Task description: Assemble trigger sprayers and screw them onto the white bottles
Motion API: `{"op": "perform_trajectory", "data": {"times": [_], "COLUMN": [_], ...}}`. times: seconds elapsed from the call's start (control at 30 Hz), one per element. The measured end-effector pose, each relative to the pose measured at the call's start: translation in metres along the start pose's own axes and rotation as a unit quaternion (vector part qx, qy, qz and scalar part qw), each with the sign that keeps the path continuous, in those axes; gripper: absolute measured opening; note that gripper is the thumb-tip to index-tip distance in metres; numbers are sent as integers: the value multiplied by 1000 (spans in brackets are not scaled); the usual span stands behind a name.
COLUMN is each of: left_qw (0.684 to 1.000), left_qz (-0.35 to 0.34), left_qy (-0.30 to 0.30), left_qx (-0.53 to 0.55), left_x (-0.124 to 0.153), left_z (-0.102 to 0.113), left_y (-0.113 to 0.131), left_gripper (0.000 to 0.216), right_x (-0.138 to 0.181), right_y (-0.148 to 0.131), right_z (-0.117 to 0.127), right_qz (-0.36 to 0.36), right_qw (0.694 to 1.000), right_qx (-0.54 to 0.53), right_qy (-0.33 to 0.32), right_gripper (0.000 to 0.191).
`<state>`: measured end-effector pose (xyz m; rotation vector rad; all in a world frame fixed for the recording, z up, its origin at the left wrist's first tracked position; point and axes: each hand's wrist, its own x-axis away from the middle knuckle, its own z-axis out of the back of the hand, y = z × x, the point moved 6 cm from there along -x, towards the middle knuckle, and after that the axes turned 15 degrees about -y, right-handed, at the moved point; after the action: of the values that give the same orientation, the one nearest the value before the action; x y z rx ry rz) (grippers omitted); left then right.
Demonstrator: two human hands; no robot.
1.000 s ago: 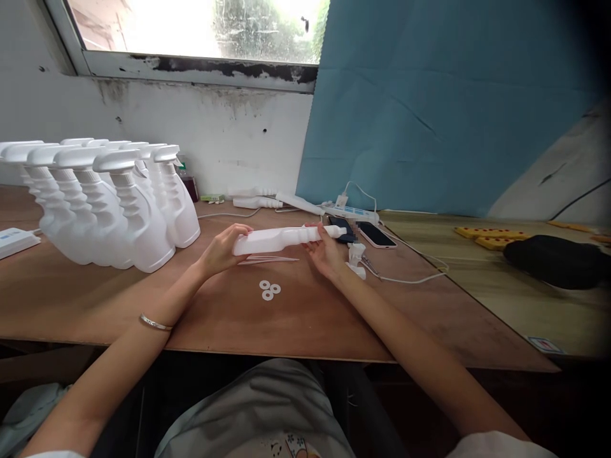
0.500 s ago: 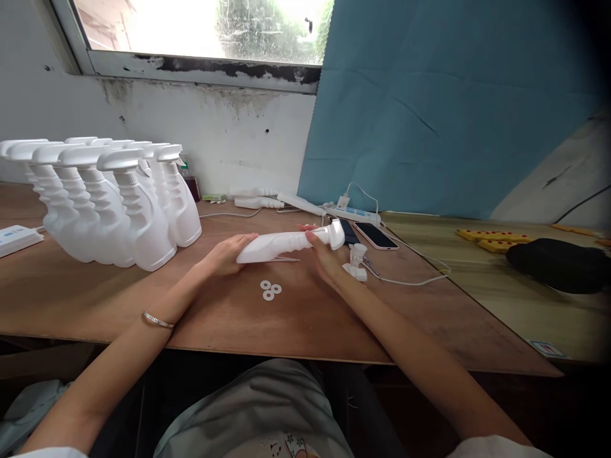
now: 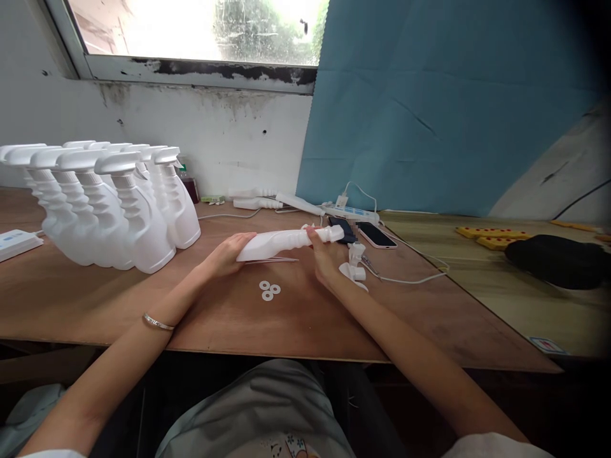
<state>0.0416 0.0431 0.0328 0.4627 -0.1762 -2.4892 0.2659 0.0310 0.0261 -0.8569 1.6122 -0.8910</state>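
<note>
While our left hand (image 3: 228,254) cups the base end of a white spray bottle (image 3: 274,243), our right hand (image 3: 324,257) grasps it around the neck, thumb on top, close behind the white spray head (image 3: 336,233). Between them we hold the bottle on its side over the middle of the brown table (image 3: 229,324), its head end pointing toward the table's right edge. Our left wrist wears a silver-coloured bracelet (image 3: 158,322).

Just under the bottle we see a few thin white tubes (image 3: 281,260) lying flat, and closer to the table's near edge three white ring washers (image 3: 270,292) sit clustered together. Beside our right forearm lie loose white spray heads (image 3: 355,273), near a white cable (image 3: 410,281) and a phone (image 3: 377,236) with a dark screen.

Toward the table's left edge we have a close group of white spray bottles (image 3: 147,235) standing upright, heads fitted. Along the back edge, near the wall, lie a small green box (image 3: 212,200), more white bottles (image 3: 258,203) on their sides and a power strip (image 3: 356,212). Beyond the right edge, a black pouch (image 3: 556,262) rests on a paler wooden surface (image 3: 506,305).
</note>
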Motion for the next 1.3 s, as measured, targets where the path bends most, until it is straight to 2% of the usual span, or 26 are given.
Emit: {"op": "perform_trajectory", "data": {"times": [0.23, 0.47, 0.63, 0.73, 0.87, 1.0, 1.13, 1.3], "left_qw": [1000, 1000, 996, 987, 980, 962, 921, 894], "left_qz": [3, -2, 43, 91, 160, 247, 343, 389], "left_qy": [-11, -7, 11, 40, 76, 112, 184, 209], "left_qx": [-13, 19, -78, -128, -97, -23, 13, 75], "left_x": [0, -1, 0, 3, 8, 16, 31, 46], "left_z": [-2, -3, 4, 11, 18, 22, 31, 34], "left_y": [-2, 0, 5, 3, -13, -42, -71, -95], "left_gripper": [55, 55, 55, 54, 48, 45, 40, 34], "right_x": [-3, -3, -5, -4, -1, 2, 4, 6], "right_y": [9, 5, -1, -4, -2, 8, 22, 31], "right_z": [2, 3, 0, -8, -19, -24, -23, -25], "right_qz": [-22, -27, -13, -4, -13, -49, -81, -33], "right_qw": [999, 1000, 998, 995, 988, 982, 974, 941], "right_qx": [-24, -15, -5, -16, -57, -70, 18, 200], "right_qy": [-4, -2, -60, -103, -141, -169, -210, -272], "right_gripper": [30, 29, 29, 38, 52, 58, 44, 11]}}
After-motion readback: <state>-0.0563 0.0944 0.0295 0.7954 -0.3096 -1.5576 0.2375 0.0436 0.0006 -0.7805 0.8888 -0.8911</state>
